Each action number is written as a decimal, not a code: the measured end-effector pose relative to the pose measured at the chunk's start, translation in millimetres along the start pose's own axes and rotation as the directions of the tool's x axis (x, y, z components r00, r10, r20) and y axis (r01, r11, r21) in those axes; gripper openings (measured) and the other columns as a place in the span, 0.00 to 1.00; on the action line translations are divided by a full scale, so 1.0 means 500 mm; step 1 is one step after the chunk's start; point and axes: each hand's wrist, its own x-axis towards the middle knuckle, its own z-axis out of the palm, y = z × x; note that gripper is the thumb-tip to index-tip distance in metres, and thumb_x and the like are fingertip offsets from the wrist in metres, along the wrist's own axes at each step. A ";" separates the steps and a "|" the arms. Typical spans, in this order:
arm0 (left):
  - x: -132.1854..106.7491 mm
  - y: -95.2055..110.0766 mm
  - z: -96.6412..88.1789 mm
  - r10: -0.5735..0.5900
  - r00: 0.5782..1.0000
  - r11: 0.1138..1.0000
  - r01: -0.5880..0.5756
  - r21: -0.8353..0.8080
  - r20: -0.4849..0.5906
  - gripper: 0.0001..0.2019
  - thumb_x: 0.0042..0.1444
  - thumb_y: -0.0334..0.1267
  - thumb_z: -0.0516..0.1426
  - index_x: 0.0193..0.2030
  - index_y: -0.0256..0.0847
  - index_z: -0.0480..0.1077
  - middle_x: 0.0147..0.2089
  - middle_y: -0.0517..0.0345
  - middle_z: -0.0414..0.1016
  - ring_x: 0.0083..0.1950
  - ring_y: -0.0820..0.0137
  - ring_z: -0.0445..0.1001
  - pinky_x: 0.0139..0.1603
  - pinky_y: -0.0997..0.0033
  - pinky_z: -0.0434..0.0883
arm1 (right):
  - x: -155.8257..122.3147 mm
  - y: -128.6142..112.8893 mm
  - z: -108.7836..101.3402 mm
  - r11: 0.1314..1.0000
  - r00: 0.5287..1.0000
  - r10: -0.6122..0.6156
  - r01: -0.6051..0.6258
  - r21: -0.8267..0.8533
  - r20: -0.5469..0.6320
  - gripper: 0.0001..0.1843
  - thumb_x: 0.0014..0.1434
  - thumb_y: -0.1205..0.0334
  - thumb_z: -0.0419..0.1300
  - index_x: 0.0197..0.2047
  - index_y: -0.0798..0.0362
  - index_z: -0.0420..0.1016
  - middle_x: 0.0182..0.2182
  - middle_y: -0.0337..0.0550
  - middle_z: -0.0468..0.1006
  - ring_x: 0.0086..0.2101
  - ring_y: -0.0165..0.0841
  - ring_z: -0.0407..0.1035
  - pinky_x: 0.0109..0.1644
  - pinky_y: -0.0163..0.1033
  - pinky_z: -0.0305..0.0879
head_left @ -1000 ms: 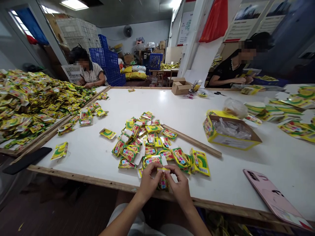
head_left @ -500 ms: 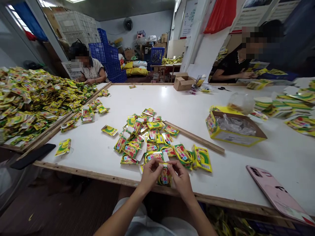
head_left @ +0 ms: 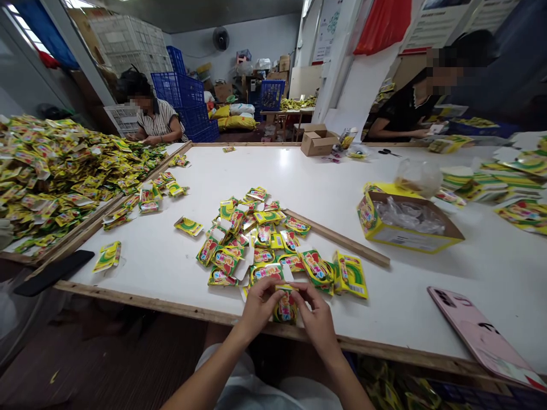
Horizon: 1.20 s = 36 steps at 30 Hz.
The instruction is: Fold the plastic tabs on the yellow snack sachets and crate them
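At the table's front edge, a small yellow-green printed box [head_left: 285,310] is held between both hands. My left hand [head_left: 261,304] pinches its upper left corner with thumb and fingers. On the opposite corner, my right hand [head_left: 315,310] grips in the same way. The top end of the box lies between the thumbs, partly covered by the fingers. Just beyond the hands spreads a loose heap of similar small boxes [head_left: 226,259], some with white flaps standing out. One larger yellow box [head_left: 349,275] lies at the heap's right side.
A wooden strip [head_left: 337,236] lies right of the heap. Farther right are an open display box [head_left: 410,236] with clear plastic inside and a pink phone [head_left: 487,333]. A big pile of boxes [head_left: 64,176] fills the left side. Two people sit across the table, left and right.
Both thumbs have shifted slightly down along the top of the box, and the fingers lie flatter across its upper edge. The box stays in nearly the same place.
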 end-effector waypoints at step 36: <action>-0.035 0.001 0.044 0.110 0.993 0.981 -0.104 0.165 -0.033 0.25 0.53 0.33 0.61 0.58 0.44 0.59 0.54 0.48 0.64 0.54 0.60 0.66 0.55 0.59 0.67 | -0.041 -0.012 -0.010 0.995 0.977 0.043 -0.062 -0.083 -0.208 0.17 0.56 0.50 0.61 0.46 0.48 0.66 0.41 0.47 0.76 0.41 0.39 0.74 0.43 0.41 0.73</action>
